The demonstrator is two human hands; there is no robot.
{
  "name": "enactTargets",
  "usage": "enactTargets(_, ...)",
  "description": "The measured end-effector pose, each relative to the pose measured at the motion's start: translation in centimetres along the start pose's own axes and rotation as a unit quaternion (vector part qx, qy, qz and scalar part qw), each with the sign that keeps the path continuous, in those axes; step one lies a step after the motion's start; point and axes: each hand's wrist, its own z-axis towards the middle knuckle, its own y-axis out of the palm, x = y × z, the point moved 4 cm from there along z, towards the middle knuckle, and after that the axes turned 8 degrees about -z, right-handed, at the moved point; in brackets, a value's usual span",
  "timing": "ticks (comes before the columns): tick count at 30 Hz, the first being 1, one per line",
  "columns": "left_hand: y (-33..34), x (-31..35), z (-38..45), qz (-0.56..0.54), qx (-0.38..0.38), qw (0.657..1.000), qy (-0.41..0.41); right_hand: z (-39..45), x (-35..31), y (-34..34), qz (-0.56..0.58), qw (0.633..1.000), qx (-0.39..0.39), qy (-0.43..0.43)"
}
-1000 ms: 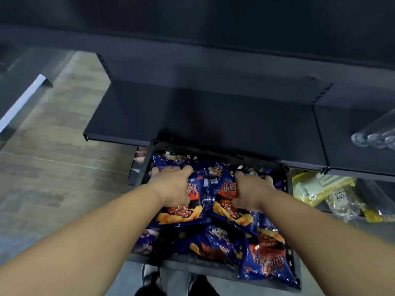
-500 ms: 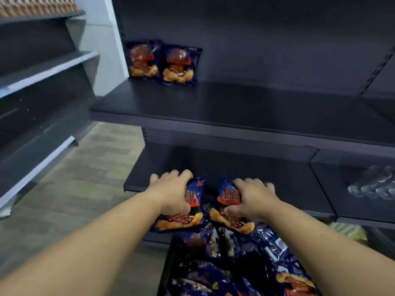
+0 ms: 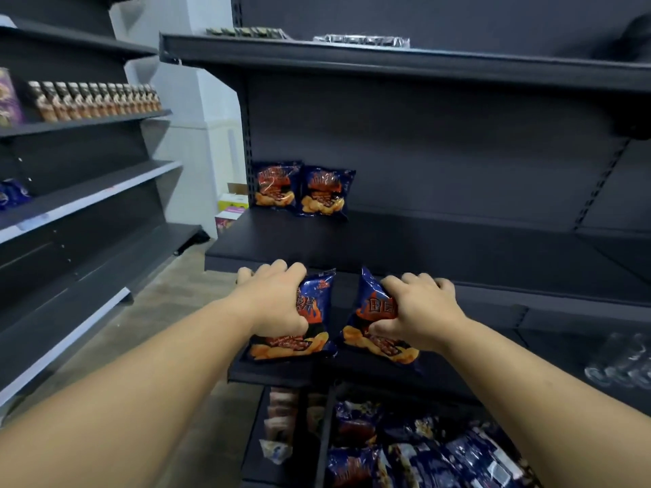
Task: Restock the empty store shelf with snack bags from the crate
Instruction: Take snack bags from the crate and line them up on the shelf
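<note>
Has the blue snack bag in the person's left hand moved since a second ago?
Yes. The blue snack bag in the left hand has risen out of the black crate, up toward the dark shelf.

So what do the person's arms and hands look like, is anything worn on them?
Both arms are bare as far as the view shows: no sleeves, gloves, watch or bracelet. The left hand and right hand show no rings or markings that can be made out.

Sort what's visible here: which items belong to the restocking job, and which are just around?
Job: left hand and right hand, each gripping a snack bag; two shelved bags; shelf; crate bags.
Around: bottles; boxes.
</note>
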Motion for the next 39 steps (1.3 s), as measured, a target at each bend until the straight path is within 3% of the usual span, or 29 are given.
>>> enactTargets(8,-5.8,0.8,4.3,0.001,0.08,0.997,0.005,5.3,2.1,-5.3,-0.009,0.996,0.091,-0.012)
enactTargets(15,-8.9,-2.3,8.2,0.009,0.118,0.992,-0.037,10.4,2.7,-6.9,0.001,0.993,0.122,-0.005)
enactTargets(22,-10.1,-8.0,15.5,0.005,0.098,0.993,-0.061,16.3,1.3,-6.5,-0.021,0.993,0.112,0.005)
enactTargets(27,-10.2,-11.6,21.3,-0.005,0.101,0.995,-0.023,21.9,-0.9,-6.4,-0.033,0.996,0.087,0.009)
enactTargets(39,-9.0,-14.2,30.6,0.046,0.063,0.997,0.019,30.8,-3.5,-4.6,-0.036,0.999,0.029,-0.002)
